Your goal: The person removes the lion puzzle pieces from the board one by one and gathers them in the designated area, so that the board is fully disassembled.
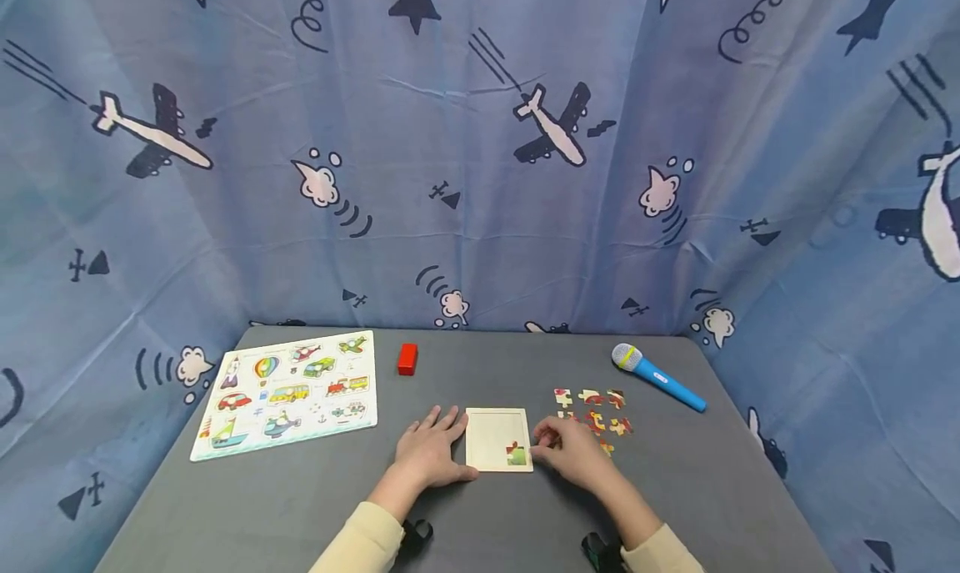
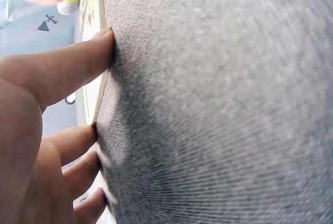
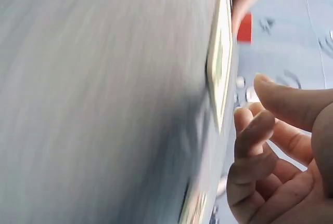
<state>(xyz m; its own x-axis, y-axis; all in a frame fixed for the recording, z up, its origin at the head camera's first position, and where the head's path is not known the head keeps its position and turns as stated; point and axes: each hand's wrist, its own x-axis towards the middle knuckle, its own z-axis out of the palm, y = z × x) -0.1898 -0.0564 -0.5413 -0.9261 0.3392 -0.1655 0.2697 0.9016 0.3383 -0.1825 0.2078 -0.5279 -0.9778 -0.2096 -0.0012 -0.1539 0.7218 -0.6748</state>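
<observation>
A small square wooden puzzle tray lies flat on the grey table. Joined or adjacent jigsaw pieces, green and red, sit in its lower right corner. Against the tray's left side rests my left hand, fingers spread, with thumb and a fingertip touching the edge in the left wrist view. My right hand hovers just right of the tray, its fingers loosely bent. In the right wrist view a gap shows between thumb and fingers, with nothing held. Loose jigsaw pieces lie beyond that hand, which partly hides them.
A large picture board with vehicle drawings lies at the left. Behind the tray stands a red block. A blue toy microphone lies at the back right. A patterned blue curtain surrounds the table's back and sides.
</observation>
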